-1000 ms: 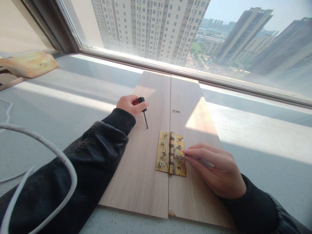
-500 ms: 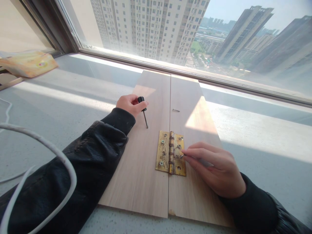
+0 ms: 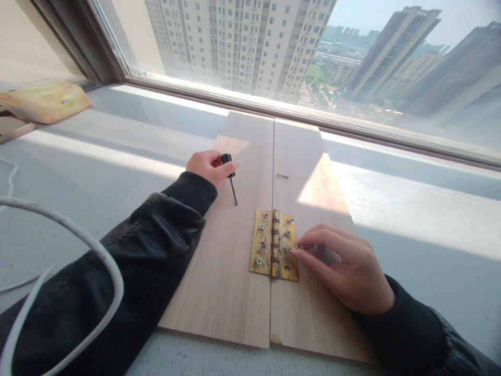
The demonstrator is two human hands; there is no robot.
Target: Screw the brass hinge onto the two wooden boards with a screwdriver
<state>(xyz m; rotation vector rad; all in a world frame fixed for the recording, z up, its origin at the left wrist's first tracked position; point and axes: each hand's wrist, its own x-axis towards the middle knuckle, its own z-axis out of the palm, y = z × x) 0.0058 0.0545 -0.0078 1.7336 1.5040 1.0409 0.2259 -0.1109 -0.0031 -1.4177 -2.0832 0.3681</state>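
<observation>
Two pale wooden boards (image 3: pixel 223 271) lie side by side on a grey sill, joined by a brass hinge (image 3: pixel 274 245) with several screws in it. My right hand (image 3: pixel 344 274) rests on the right board, thumb and forefinger pinched on a small screw (image 3: pixel 295 247) at the hinge's right leaf. My left hand (image 3: pixel 207 167) is closed on a black-handled screwdriver (image 3: pixel 230 176) whose tip touches the left board. A loose screw (image 3: pixel 282 176) lies on the right board, farther back.
A large window (image 3: pixel 313 57) runs along the far edge of the sill. A yellow packet (image 3: pixel 47 100) lies at the far left. A white cable (image 3: pixel 74 250) loops over my left sleeve.
My right fingers have curled up from lying flat into a pinch at the hinge's right leaf. The left hand and screwdriver have hardly moved.
</observation>
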